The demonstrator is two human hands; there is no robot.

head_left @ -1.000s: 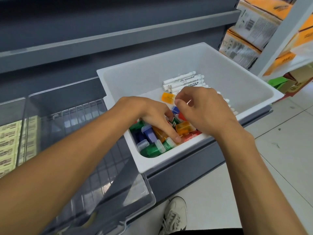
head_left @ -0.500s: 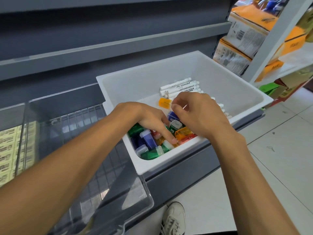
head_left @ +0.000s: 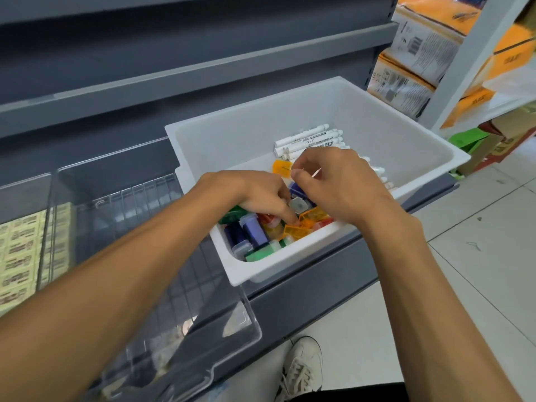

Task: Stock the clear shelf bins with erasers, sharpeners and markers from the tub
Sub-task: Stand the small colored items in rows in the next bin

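Tub (head_left: 261, 132) open above (markers (head_left: 307, 139) at back)

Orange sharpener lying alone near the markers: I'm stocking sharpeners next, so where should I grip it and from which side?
Probably pinch the orange sharpener across its opposite edges, coming from above. It lies flat on the tub floor, apart from the pile, with bare floor on its left; the right hand crowds its other side.

On my remote feed, the white plastic tub (head_left: 406, 146) held translucent plastic sharpeners (head_left: 255, 232) in orange, green, blue and red, beside white cylindrical markers (head_left: 307, 139) printed in black. I saw pale yellow erasers (head_left: 17, 256) with dark lettering through clear ribbed plastic bins (head_left: 116, 181), below grey metal shelving (head_left: 203, 68) and orange-and-white cartons (head_left: 420, 53).
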